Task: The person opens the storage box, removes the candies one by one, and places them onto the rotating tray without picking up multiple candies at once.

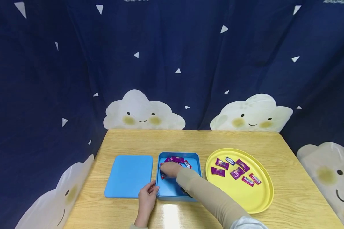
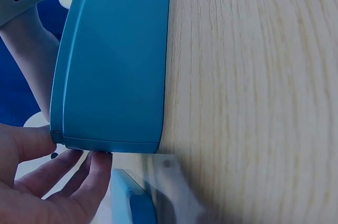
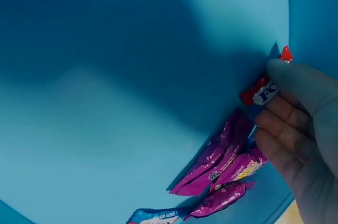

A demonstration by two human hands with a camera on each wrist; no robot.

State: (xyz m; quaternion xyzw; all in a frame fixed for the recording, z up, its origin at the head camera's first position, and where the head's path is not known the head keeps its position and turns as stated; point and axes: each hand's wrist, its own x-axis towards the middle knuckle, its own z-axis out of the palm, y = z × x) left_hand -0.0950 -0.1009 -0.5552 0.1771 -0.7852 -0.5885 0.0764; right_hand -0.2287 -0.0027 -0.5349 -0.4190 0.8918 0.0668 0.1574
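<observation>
A blue square box [image 1: 172, 198] stands open on the table with wrapped candies inside it. At its near left corner my left hand [image 1: 147, 197] holds the wall, thumb at the rim and fingers against the outer side. My right hand [image 1: 172, 169] reaches down into the box, by its left wall. Between thumb and fingers it pinches a red-wrapped candy [image 3: 265, 93] with a white label. Several purple candies [image 3: 211, 163] and a blue-and-white one [image 3: 156, 216] lie on the box floor beside those fingers. My right forearm hides part of the box.
A flat blue lid [image 1: 129, 176] lies left of the box. On the right, close to the box, a round yellow tray [image 1: 232, 197] bears several purple, red and blue wrapped candies [image 1: 237, 172]. A dark blue curtain [image 1: 172, 47] hangs behind the wooden table [image 1: 200, 140].
</observation>
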